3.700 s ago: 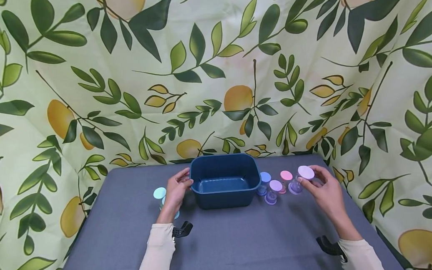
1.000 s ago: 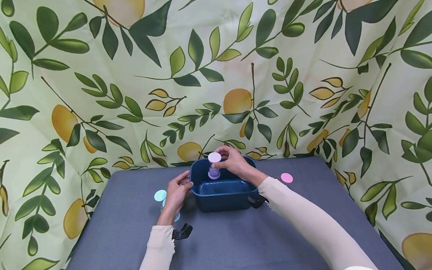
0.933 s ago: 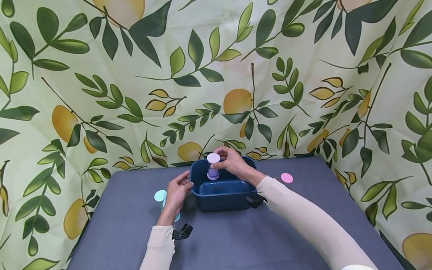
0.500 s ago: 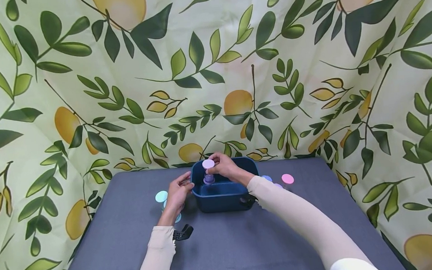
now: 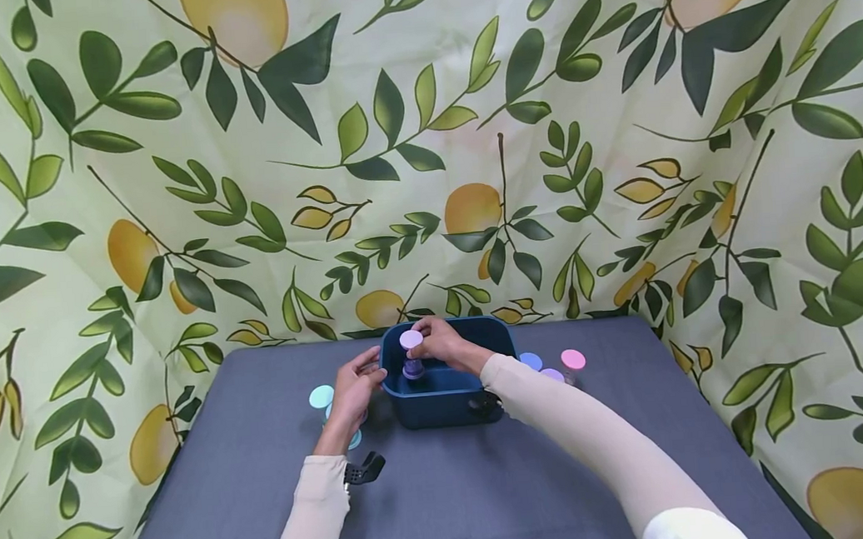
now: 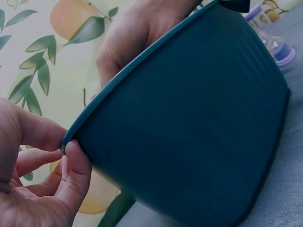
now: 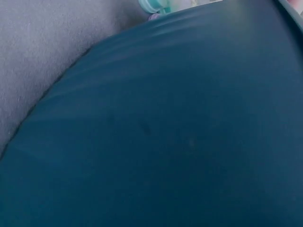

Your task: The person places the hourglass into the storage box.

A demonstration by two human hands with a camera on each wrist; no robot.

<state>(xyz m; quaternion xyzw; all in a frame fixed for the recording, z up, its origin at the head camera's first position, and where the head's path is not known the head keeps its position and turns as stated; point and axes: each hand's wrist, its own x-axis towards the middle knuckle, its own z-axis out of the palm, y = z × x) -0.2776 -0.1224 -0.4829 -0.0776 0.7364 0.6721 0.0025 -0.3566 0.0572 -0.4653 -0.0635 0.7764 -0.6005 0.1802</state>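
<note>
A dark blue plastic bin (image 5: 449, 406) stands at the back middle of the table. My left hand (image 5: 355, 392) pinches its left rim between thumb and fingers, clearly seen in the left wrist view. Inside the bin, toward its left end, is an upright purple sand timer (image 5: 413, 369) with a pale lilac top. My right hand (image 5: 440, 341) reaches over the bin and grips this timer near the top. Whether its base touches the bin floor I cannot tell. The right wrist view is mostly filled by the bin's outer wall (image 7: 165, 132), and the right hand is hidden there.
Right of the bin stand a blue sand timer (image 5: 531, 361), a purple one (image 5: 553, 374) and a pink one (image 5: 573, 360), partly behind my right sleeve. Teal timers (image 5: 321, 397) stand left, partly behind my left hand. A leaf-patterned cloth (image 5: 425, 178) hangs behind the table.
My right hand has carried the purple sand timer from the right of the bin into it, then further left and lower. My left hand has stayed at the rim.
</note>
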